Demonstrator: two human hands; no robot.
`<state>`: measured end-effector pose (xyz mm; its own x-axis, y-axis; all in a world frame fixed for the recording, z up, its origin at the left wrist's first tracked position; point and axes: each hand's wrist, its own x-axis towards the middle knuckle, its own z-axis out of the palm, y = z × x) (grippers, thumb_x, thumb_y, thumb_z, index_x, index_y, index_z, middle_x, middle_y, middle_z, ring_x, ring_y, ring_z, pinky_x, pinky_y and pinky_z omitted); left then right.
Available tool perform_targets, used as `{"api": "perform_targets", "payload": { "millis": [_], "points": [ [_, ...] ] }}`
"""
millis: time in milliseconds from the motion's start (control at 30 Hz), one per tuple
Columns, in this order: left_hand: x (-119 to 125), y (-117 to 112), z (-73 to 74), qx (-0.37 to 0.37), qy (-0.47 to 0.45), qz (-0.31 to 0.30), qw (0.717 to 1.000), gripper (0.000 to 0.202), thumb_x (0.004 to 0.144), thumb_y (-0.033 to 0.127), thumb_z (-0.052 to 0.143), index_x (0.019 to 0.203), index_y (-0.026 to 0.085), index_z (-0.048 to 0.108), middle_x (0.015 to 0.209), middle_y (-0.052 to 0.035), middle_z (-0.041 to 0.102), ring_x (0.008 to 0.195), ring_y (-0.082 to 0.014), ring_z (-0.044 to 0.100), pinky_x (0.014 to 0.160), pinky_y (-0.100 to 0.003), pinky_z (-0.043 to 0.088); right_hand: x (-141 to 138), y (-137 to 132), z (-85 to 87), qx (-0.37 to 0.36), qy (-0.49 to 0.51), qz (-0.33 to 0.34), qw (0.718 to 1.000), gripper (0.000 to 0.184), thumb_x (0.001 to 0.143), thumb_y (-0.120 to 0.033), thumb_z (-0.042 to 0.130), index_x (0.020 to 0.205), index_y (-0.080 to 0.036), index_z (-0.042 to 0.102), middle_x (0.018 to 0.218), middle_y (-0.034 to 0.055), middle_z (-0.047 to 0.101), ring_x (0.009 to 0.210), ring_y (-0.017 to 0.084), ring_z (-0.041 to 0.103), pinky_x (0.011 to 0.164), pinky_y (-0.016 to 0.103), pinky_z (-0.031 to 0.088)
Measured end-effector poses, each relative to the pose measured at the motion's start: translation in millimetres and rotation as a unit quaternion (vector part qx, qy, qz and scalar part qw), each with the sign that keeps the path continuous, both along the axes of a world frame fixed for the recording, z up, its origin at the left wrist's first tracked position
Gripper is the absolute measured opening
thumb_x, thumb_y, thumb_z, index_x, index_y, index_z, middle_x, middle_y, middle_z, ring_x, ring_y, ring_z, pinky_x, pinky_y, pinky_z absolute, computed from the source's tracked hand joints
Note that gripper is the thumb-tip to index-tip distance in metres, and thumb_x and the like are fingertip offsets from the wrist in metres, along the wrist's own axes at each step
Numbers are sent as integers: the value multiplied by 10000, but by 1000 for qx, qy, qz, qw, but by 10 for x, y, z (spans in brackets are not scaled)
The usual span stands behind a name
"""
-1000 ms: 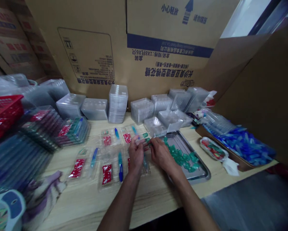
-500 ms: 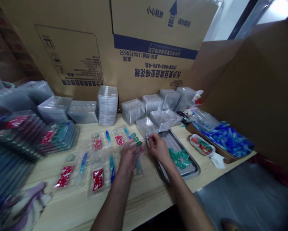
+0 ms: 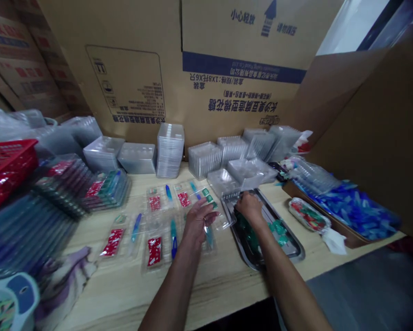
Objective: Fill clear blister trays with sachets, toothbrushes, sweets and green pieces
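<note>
My left hand (image 3: 197, 223) is closed on a clear plastic tray (image 3: 225, 220), which is tilted above the table; green pieces (image 3: 209, 197) sit in a row at its far end. My right hand (image 3: 250, 206) is over the far left part of a dark metal tray (image 3: 298, 250), fingers curled downward; what they hold, if anything, is hidden. Green wrapped pieces (image 3: 278, 230) lie in the metal tray, partly behind my right forearm. Left of my left hand are several clear packs, each with a red packet (image 3: 154, 251) and a blue pen-like piece (image 3: 174, 239).
Stacks of clear plastic trays (image 3: 171, 149) line the back against a large cardboard box (image 3: 130, 82). Filled packs (image 3: 106, 188) and a red basket (image 3: 9, 170) stand left. At right are a carton of blue pieces (image 3: 358, 209) and a container of red-green packets (image 3: 308, 214).
My right hand has moved from beside the held tray to over the metal tray. The clear tray in my left hand now shows more fully. The view has shifted left.
</note>
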<state>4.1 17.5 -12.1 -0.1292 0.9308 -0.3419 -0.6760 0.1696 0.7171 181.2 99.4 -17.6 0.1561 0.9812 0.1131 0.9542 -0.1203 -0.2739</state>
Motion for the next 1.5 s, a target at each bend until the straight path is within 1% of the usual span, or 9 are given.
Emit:
{"api": "perform_targets", "payload": {
  "millis": [100, 200, 333, 667, 967, 1133, 1267, 1367, 1500],
  "points": [
    [20, 14, -17, 8, 25, 31, 999, 596, 604, 190, 870, 1142, 137, 620, 817, -41, 756, 567, -140, 703, 534, -200, 490, 27, -148, 104, 48, 76, 69, 994, 191, 902, -248, 528, 1014, -144, 642, 959, 130, 717, 893, 235, 677, 757, 296, 460],
    [52, 24, -28, 21, 40, 62, 997, 625, 601, 234, 872, 1169, 141, 628, 801, -34, 750, 560, -138, 692, 554, -214, 496, -31, -363, 164, 97, 218, 194, 951, 158, 894, -329, 519, 908, -194, 601, 746, 26, 656, 678, 178, 596, 639, 268, 427],
    [79, 18, -8, 32, 63, 86, 994, 543, 690, 366, 804, 1169, 150, 668, 888, -58, 748, 576, -137, 691, 581, -247, 524, -212, -586, 155, 106, 238, 250, 932, 91, 855, -298, 542, 863, -210, 567, 770, 20, 636, 687, 169, 562, 665, 281, 407],
    [100, 11, -64, 78, 131, 119, 981, 506, 796, 458, 720, 1204, 160, 685, 1015, -96, 752, 711, -172, 708, 572, -246, 543, -439, -733, 121, 124, 137, 240, 953, 93, 904, -233, 538, 968, -176, 574, 937, 87, 670, 884, 239, 612, 774, 338, 362],
    [89, -3, -108, 122, 197, 104, 967, 485, 856, 511, 674, 1222, 193, 683, 1042, -104, 762, 723, -179, 710, 658, -298, 585, -587, -776, 148, 112, 53, 218, 968, 107, 906, -148, 500, 990, -152, 565, 990, 129, 651, 944, 266, 584, 812, 360, 366],
    [92, 19, -145, 131, 203, 110, 964, 480, 843, 510, 682, 1207, 197, 691, 1065, -97, 756, 773, -188, 714, 689, -303, 590, -610, -744, 60, 116, 83, 205, 968, 128, 901, -153, 495, 998, -148, 579, 998, 126, 656, 953, 259, 593, 819, 352, 397],
    [86, 62, -151, 88, 173, 154, 969, 412, 807, 451, 708, 1111, 173, 713, 970, -63, 748, 711, -150, 686, 638, -259, 564, -526, -663, -4, 117, 162, 214, 956, 221, 880, -201, 550, 1088, -153, 611, 1002, 97, 677, 915, 223, 613, 820, 329, 432],
    [77, 67, -119, 58, 157, 165, 972, 387, 797, 426, 702, 1090, 173, 707, 936, -52, 742, 698, -144, 690, 630, -252, 559, -334, -534, -4, 124, 169, 158, 965, 267, 897, -194, 514, 1122, -162, 653, 1021, 101, 693, 922, 212, 625, 847, 326, 447],
    [96, 47, -73, 61, 128, 167, 976, 408, 810, 411, 687, 1158, 197, 681, 964, -45, 744, 677, -131, 693, 621, -248, 558, 5, -311, -11, 86, 61, 26, 994, 227, 905, -212, 521, 1012, -151, 712, 1038, 163, 702, 999, 262, 645, 862, 368, 450]
  ]
}}
